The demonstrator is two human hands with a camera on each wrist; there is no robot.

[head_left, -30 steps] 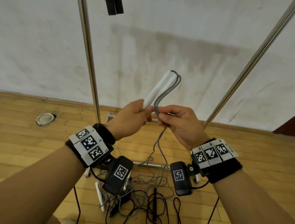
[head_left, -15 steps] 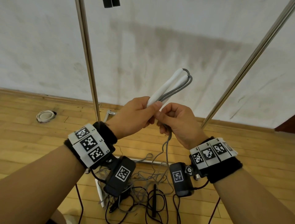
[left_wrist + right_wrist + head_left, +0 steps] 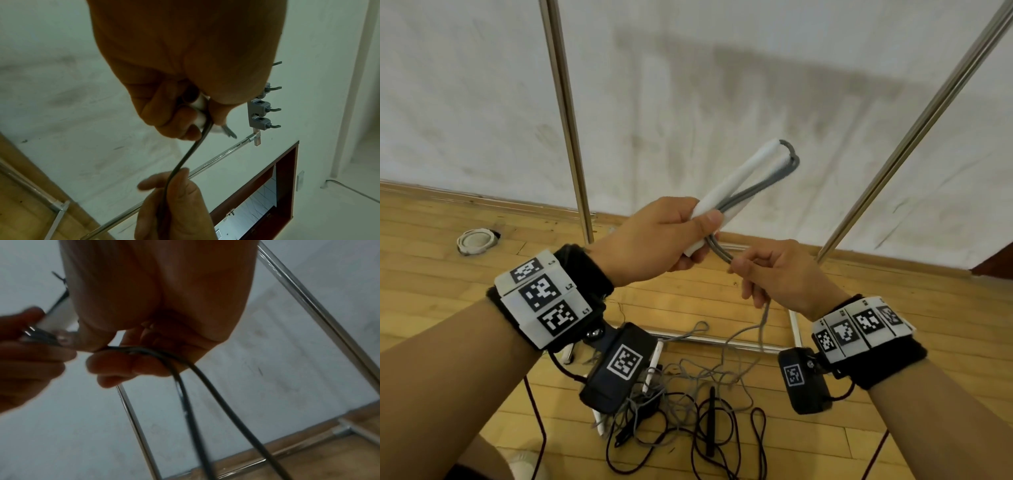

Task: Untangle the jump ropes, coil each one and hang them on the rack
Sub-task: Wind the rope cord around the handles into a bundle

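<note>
Centre frame: left hand (image 3: 654, 240) fingers clenched around two white foam jump-rope handles (image 3: 739, 181); right hand (image 3: 777, 274) fingers pinch the grey cord (image 3: 719, 248) just below

Matt white foam-looking handles (image 3: 736, 185) with a smooth grey rubbery cord (image 3: 763, 185) looped off the ends. Shiny polished metal rack poles (image 3: 566, 113), glossy varnished wood plank floor (image 3: 438, 270), and a chalky, scuffed matt white wall (image 3: 688, 85) behind. Fuzzy black cloth wristbands (image 3: 592, 274) under hard white plastic tags, plus matt grey plastic hooks (image 3: 260, 113).
</note>
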